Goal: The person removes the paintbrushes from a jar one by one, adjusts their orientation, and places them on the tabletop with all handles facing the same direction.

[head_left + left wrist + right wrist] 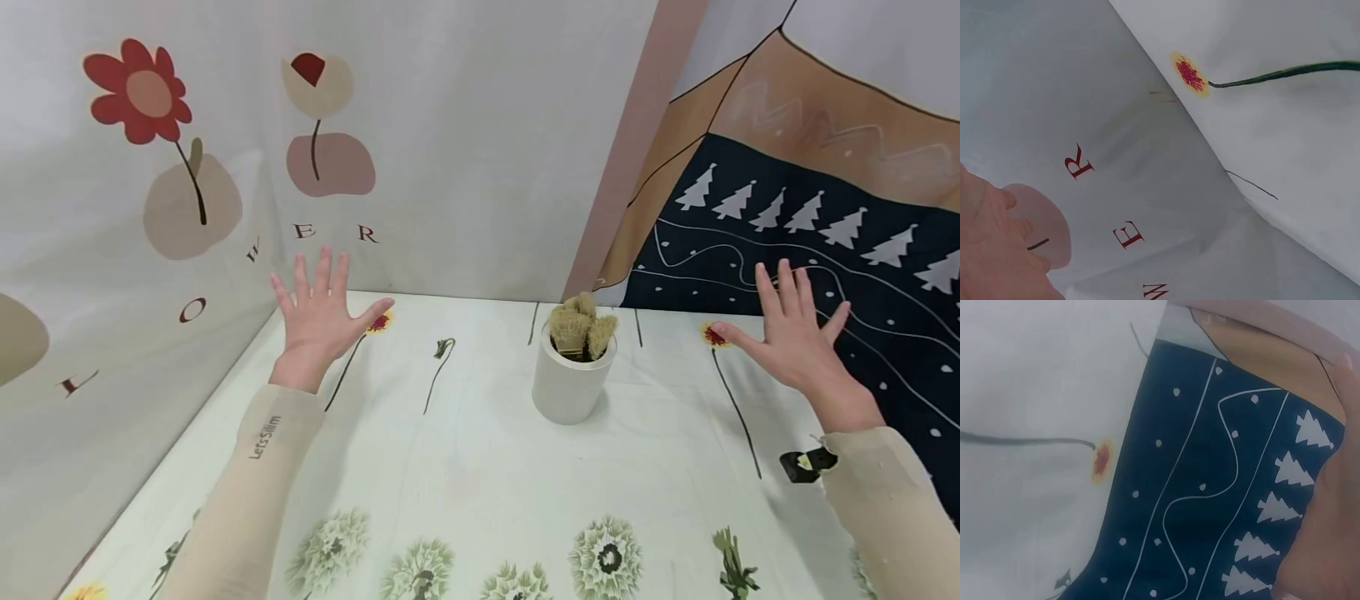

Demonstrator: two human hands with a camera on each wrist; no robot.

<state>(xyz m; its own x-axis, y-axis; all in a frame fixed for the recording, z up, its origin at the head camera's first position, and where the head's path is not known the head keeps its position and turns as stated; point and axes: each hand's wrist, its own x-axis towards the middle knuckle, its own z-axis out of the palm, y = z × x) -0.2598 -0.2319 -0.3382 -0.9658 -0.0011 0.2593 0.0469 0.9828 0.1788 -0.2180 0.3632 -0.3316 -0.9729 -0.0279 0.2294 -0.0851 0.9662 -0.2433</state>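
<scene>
Both hands are held up over the table with fingers spread and nothing in them. My left hand (315, 321) is on the left side, near the back edge, and its wrist view shows part of the hand (1000, 244) at the lower left. On the right, my right hand (802, 337) is raised in front of the dark tree-print cloth; part of that hand (1325, 512) fills the right side of its wrist view. Between the hands stands a white cylindrical pot (570, 387), upright, holding a yellowish, bumpy cactus-like plant (576, 323). Neither hand touches the pot.
A white tablecloth (480, 467) printed with flowers and stems covers the table. Behind it hangs a pale curtain (465, 167) with flower pictures and letters. At the back right is a navy cloth (750, 250) with white trees. A black device (808, 464) sits at the right wrist.
</scene>
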